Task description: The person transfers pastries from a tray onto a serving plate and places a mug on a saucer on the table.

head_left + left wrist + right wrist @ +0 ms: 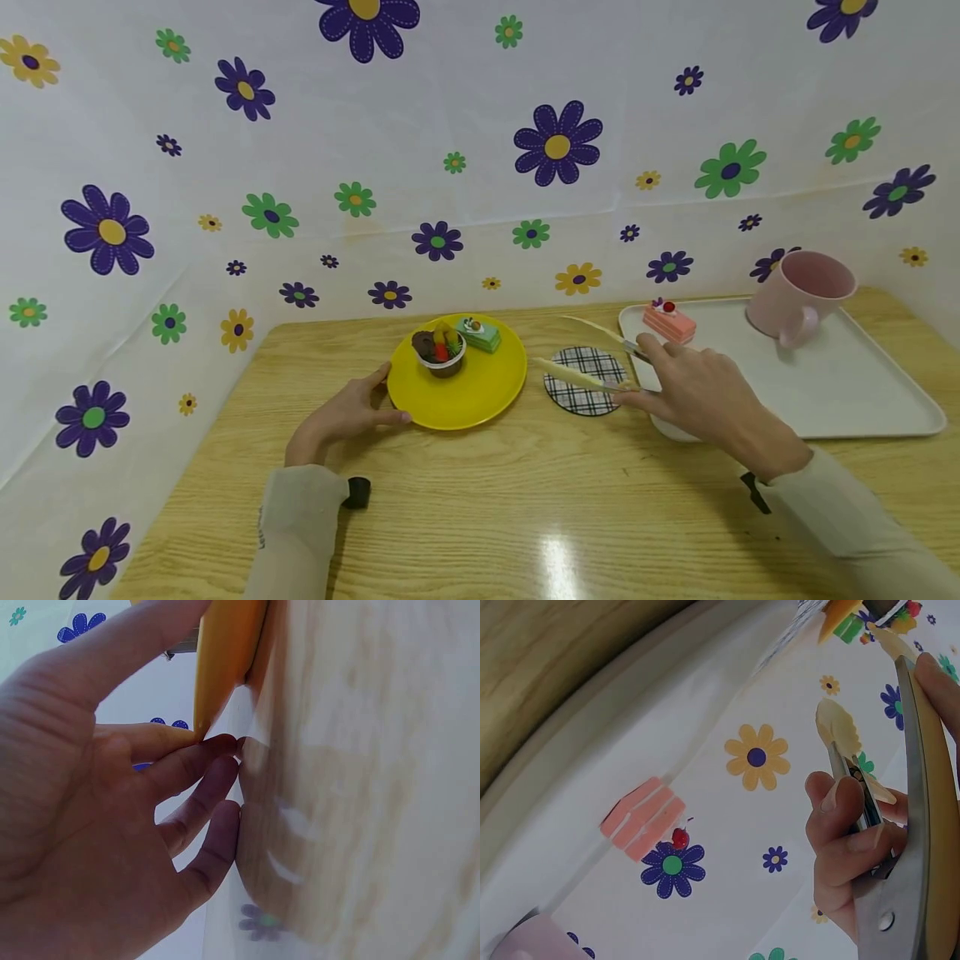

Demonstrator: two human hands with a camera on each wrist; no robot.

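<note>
With thumb and fingers spread along the rim, my left hand (347, 410) touches the left side of a yellow plate (450, 408). Its other fingertips rest on the tabletop in the left wrist view. On the plate stand a chocolate cupcake (442, 350) topped with fruit and a green cake slice (480, 334). My right hand (701, 392) holds tongs (573, 374) with cream-coloured tips over a checkered coaster (588, 360). The tong arms are spread, with nothing between them. A pink cake slice (643, 819) with a red cherry lies on the white tray (862, 392).
A pink mug (795, 296) stands at the back of the tray, its handle toward me. Behind the wooden table (487, 517) hangs a white flower-print cloth (450, 100), which also rises along the left side.
</note>
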